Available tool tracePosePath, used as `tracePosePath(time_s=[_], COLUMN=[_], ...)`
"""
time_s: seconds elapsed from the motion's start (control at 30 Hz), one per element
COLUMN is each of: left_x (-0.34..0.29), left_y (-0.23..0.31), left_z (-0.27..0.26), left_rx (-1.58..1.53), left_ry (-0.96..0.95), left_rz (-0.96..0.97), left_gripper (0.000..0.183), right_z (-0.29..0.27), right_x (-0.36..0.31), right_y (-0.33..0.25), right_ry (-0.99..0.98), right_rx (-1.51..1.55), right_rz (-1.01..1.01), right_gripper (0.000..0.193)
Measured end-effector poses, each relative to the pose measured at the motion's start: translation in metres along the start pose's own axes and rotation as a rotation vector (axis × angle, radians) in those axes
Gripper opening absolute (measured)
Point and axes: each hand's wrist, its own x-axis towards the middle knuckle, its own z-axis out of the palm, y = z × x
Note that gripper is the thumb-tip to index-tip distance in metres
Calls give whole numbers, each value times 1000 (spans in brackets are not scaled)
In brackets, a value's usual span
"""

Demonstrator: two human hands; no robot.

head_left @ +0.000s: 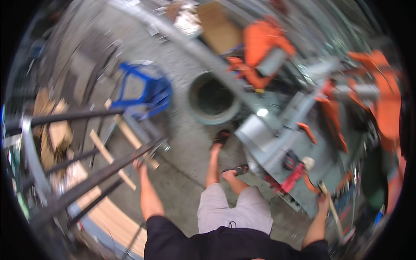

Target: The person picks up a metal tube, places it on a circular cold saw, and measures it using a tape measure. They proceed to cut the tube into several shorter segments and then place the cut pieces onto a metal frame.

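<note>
My left arm stretches out to the dark metal bar (104, 175) of a frame on the left, where my left hand (139, 164) meets it. Blur and the bar hide the fingers there. Two pale wooden strips (113, 159) lie across the frame close by. On the right, my right hand (323, 201) is closed around a pale wooden stick (333, 216), which runs down toward the lower right. This hand is beside a grey metal work surface (305, 197) that carries a red tool (292, 178).
A blue plastic stool (149, 93) and a round grey-green tub (203, 117) stand on the concrete floor ahead. Orange machine parts (262, 41) and a grey metal housing (260, 134) crowd the right. Wooden boards (117, 219) lie at lower left.
</note>
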Motion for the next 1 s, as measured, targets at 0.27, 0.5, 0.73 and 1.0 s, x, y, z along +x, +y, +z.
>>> tracePosePath(time_s=[0.27,0.5,0.73,1.0], left_x=[-313,-600,-589,-477], left_y=[358,576,650,678], left_z=[-65,-32,32,61], left_rx=[-172,-161,459,553], left_ry=[-1285,-781,-1121,-995], left_rz=[527,2228,2134,2278], left_gripper=[14,46,41,29], right_z=[146,315,408,308], right_x=[-29,-96,-120,-21], right_y=[23,-12,-28,22], right_ry=[400,419,214,-112], right_rx=[142,156,157,574], right_rz=[-144,-265,-246,-636], right_gripper=[31,34,41,26])
